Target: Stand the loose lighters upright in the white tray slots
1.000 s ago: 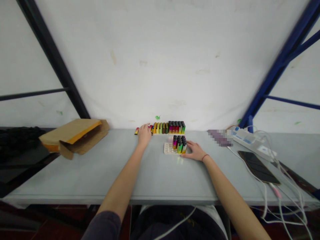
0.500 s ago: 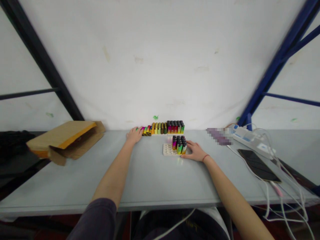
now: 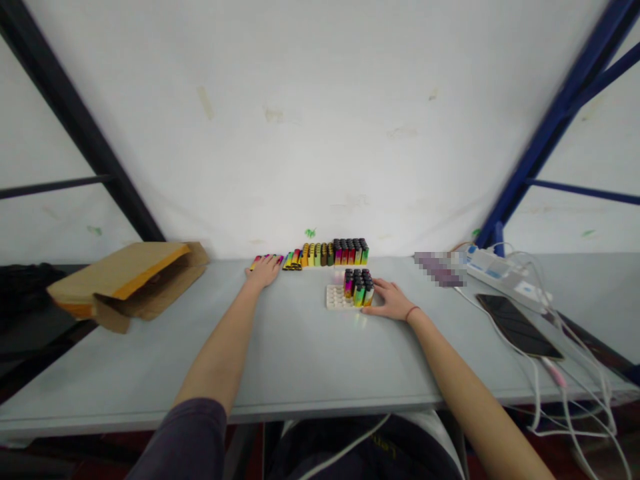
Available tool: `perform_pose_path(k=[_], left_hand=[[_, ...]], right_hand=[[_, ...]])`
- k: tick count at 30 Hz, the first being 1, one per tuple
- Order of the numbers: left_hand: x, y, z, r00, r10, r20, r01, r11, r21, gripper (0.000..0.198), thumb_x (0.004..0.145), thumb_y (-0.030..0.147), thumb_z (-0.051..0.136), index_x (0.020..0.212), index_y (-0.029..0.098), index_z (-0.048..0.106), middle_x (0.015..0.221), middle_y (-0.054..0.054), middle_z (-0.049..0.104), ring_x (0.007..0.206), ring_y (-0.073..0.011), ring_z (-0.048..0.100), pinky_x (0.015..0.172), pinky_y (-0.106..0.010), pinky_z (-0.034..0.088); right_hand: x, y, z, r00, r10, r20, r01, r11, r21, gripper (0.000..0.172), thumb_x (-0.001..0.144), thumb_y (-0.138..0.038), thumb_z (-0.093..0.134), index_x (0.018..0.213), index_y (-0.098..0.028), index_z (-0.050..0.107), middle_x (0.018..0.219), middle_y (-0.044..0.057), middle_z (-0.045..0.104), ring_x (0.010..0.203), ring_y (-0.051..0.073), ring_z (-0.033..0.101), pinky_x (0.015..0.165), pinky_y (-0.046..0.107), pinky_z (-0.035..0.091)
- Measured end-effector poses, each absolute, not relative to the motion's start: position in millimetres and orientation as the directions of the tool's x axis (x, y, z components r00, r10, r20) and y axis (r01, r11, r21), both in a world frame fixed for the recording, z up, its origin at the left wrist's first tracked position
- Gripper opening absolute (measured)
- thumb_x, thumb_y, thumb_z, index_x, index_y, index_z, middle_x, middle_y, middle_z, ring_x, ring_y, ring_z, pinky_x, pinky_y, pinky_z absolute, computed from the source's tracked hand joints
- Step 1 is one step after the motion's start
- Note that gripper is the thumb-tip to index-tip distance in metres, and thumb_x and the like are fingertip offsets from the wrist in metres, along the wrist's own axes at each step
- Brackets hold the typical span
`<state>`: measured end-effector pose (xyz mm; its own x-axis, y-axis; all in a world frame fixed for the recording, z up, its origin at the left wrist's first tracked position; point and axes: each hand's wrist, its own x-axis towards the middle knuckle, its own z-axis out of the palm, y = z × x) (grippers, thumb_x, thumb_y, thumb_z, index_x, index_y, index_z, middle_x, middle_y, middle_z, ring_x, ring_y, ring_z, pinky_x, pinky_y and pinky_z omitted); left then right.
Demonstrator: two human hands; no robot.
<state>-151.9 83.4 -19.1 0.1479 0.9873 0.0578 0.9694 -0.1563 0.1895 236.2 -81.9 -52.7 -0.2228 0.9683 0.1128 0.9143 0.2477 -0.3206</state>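
My left hand (image 3: pixel 264 272) lies with fingers spread over colourful lighters (image 3: pixel 256 261) at the back of the table. Between it and an upright yellow group (image 3: pixel 317 255), more lighters (image 3: pixel 293 260) lie flat. My right hand (image 3: pixel 393 300) has its thumb and fingers around the right edge of a white tray (image 3: pixel 336 298) with holes. Several upright lighters (image 3: pixel 359 287) with black tops fill the tray's right part; its left holes are bare. Behind the tray, against the wall, stands a block of black-topped lighters (image 3: pixel 351 251).
An open cardboard box (image 3: pixel 125 267) lies at the left. On the right are a dark phone (image 3: pixel 519 325), a white power strip (image 3: pixel 505 277), a blurred purple item (image 3: pixel 440 268) and tangled white cables. The table's front edge (image 3: pixel 325 410) runs close to my body.
My left hand has moved left along the back row, uncovering lighters that lie flat. My right hand stays at the tray. The view has shifted slightly.
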Motion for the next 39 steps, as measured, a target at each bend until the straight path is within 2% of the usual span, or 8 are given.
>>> perform_pose_path(k=[3,13,19,22,26,31,35,39], left_hand=[[-156.1,75.9,-18.8,0.143,0.988,0.055,0.975,-0.15,0.165,0.056,0.102,0.035,0.023,0.154,0.032,0.045,0.168,-0.007,0.032,0.153,-0.0343,0.03,0.112,-0.075,0.031],[-167.4,3.8,-26.8,0.193,0.98,0.047,0.975,-0.197,0.103,0.055,0.105,0.04,0.022,0.157,0.035,0.039,0.169,-0.006,0.031,0.154,-0.0298,0.027,0.116,-0.069,0.029],[-138.9,-35.2,-27.0,0.335,0.941,0.05,0.94,-0.337,0.047,0.055,0.103,0.044,0.031,0.157,0.036,0.04,0.169,-0.005,0.031,0.155,-0.031,0.026,0.116,-0.067,0.031],[-115.1,-41.2,-26.0,0.299,0.952,0.067,0.951,-0.303,0.062,0.055,0.103,0.044,0.03,0.157,0.035,0.039,0.168,-0.007,0.031,0.155,-0.0339,0.026,0.113,-0.074,0.029],[-90.6,-41.4,-23.1,0.252,0.966,0.06,0.962,-0.257,0.09,0.056,0.103,0.046,0.03,0.156,0.035,0.041,0.169,-0.008,0.029,0.155,-0.0381,0.024,0.11,-0.084,0.019],[-80.8,-36.6,-19.0,0.291,0.945,0.152,0.953,-0.3,0.042,0.052,0.1,0.047,0.039,0.147,0.031,0.054,0.163,-0.012,0.04,0.152,-0.0409,0.027,0.112,-0.082,0.014],[-75.8,-32.7,-15.0,0.322,0.906,0.274,0.942,-0.336,0.003,0.042,0.099,0.044,0.045,0.127,0.024,0.069,0.146,-0.017,0.057,0.14,-0.0413,0.04,0.11,-0.07,0.03],[-65.2,-33.9,-10.5,0.339,0.902,0.267,0.937,-0.349,-0.009,0.034,0.1,0.035,0.046,0.115,0.021,0.073,0.122,-0.02,0.07,0.125,-0.0395,0.05,0.102,-0.063,0.037]], right_hand=[[236.9,-80.9,-54.2,-0.221,0.968,0.118,0.913,0.248,-0.324,0.09,0.076,-0.081,0.063,0.146,-0.025,0.056,0.16,0.015,0.044,0.147,0.037,0.04,0.121,0.058,0.028],[235.4,-78.9,-56.2,-0.219,0.968,0.125,0.915,0.248,-0.319,0.09,0.076,-0.081,0.063,0.145,-0.023,0.058,0.159,0.015,0.046,0.147,0.037,0.04,0.121,0.057,0.029],[235.4,-78.7,-56.1,-0.219,0.967,0.131,0.91,0.251,-0.33,0.088,0.076,-0.08,0.064,0.145,-0.026,0.058,0.159,0.014,0.046,0.147,0.037,0.04,0.12,0.058,0.029],[234.9,-79.3,-54.5,-0.224,0.966,0.129,0.91,0.255,-0.327,0.087,0.076,-0.079,0.064,0.145,-0.026,0.058,0.159,0.013,0.046,0.147,0.037,0.04,0.12,0.058,0.03],[234.0,-80.2,-51.8,-0.224,0.968,0.11,0.915,0.248,-0.32,0.09,0.077,-0.08,0.062,0.147,-0.022,0.056,0.159,0.015,0.045,0.147,0.037,0.039,0.121,0.056,0.03],[234.2,-80.7,-50.3,-0.231,0.968,0.101,0.912,0.251,-0.323,0.091,0.077,-0.082,0.061,0.148,-0.025,0.055,0.161,0.014,0.043,0.148,0.037,0.038,0.121,0.057,0.028],[234.2,-80.7,-50.4,-0.232,0.967,0.106,0.908,0.254,-0.333,0.092,0.076,-0.082,0.062,0.147,-0.024,0.056,0.161,0.014,0.043,0.147,0.038,0.039,0.121,0.057,0.028],[233.3,-80.7,-50.9,-0.223,0.967,0.126,0.908,0.253,-0.333,0.089,0.076,-0.079,0.065,0.146,-0.024,0.057,0.16,0.014,0.045,0.146,0.037,0.041,0.122,0.056,0.028]])
